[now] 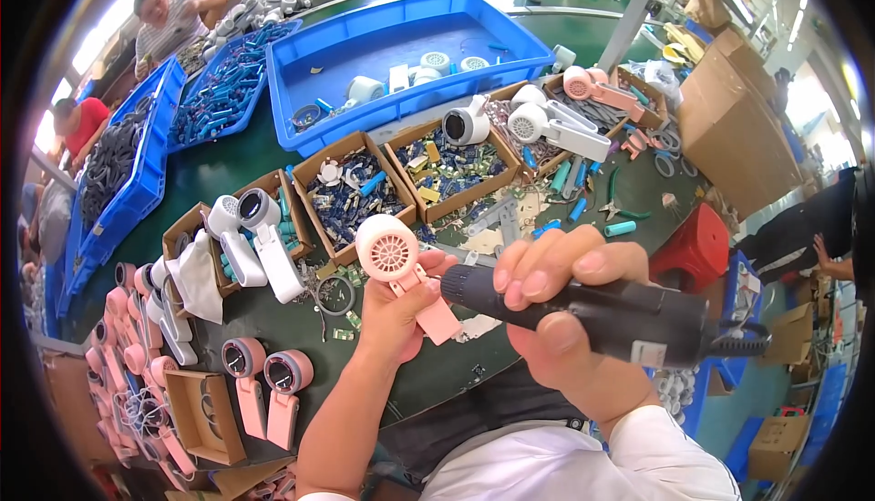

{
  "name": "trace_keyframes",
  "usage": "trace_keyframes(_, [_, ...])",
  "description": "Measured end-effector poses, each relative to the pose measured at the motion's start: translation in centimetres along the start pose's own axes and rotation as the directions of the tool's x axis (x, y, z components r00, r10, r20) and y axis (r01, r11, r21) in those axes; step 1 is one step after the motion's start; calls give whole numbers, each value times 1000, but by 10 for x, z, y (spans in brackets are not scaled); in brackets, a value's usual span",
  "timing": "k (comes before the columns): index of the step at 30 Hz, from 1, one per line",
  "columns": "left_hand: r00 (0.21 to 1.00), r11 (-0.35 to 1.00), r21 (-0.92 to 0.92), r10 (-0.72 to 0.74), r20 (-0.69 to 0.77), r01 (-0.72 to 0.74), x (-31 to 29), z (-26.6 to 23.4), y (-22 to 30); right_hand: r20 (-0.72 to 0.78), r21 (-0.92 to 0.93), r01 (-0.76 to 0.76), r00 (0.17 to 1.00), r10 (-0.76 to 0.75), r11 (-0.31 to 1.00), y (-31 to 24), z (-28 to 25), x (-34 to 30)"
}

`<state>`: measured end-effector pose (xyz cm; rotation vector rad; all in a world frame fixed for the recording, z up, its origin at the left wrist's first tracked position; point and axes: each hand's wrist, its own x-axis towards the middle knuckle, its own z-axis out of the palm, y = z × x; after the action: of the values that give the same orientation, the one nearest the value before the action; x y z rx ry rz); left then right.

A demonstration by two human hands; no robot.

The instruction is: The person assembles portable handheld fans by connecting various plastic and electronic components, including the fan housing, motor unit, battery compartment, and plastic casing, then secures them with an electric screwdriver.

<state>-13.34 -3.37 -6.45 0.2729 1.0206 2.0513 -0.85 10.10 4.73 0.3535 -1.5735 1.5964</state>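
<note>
Nearest the camera, a black electric screwdriver lay across the right hand, whose fingers were curled closed over its barrel, the thumb braced beneath. Its ridged nose pointed left toward the hinge of a pink handheld fan, which the left hand held in a snug grip, thumb across the joint just below the round grille. The fan was above the dark green bench; whether the bit touched it could not be told. The step seemed to be driving a screw near that hinge, and the next move appeared to call for lining up the bit while the left hand steadied the joint.
</note>
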Motion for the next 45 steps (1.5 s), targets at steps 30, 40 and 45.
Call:
trace_keyframes(30, [998, 996, 81, 29, -49, -25, -4, 10, 0, 148, -4, 265, 954, -261, 964, 28, 14, -14])
trace_keyframes(40, [998, 993, 109, 55, -33, -51, -7, 9, 1, 154, 29, 291, 944, -292, 956, 33, 16, -12])
trace_keyframes(45, [998, 991, 123, 48, -30, -44, -9, 11, 1, 180, 15, 274, 945, -272, 962, 29, 19, -12])
